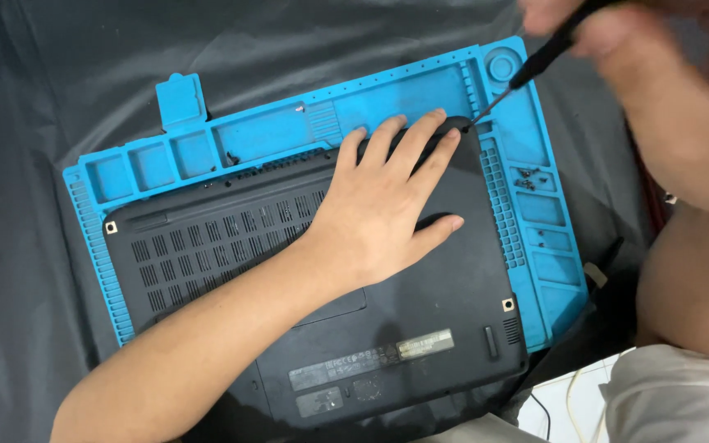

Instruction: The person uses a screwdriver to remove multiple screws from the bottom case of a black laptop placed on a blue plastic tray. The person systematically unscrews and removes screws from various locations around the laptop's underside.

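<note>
A black screwdriver (535, 66) is slanting down from the upper right of the frame, its long axis running toward the lower left, with its thin metal tip touching the upper right corner of an upturned laptop (330, 279). The right hand (617, 33), blurred at the top right edge, is gripping the dark handle, its fingers curled tight around it. The tip is landing just beside the fingertips (441, 119) of the left hand (379, 213), which is lying flat on the laptop's base, fingers spread wide and holding nothing, only pressing down.

The laptop is sitting bottom-up in the middle of the frame, its matte black plastic shell showing rows of narrow vent slots toward the left and a long label strip near the lower edge. It is resting on a bright blue repair mat (535, 148), rubbery in look, with ridged borders and shallow square compartments along the top and right sides. A few small dark screws (527, 182) are lying in one right-hand compartment. Beneath it all, a crinkled black sheet (43, 98) is covering the desk.
</note>
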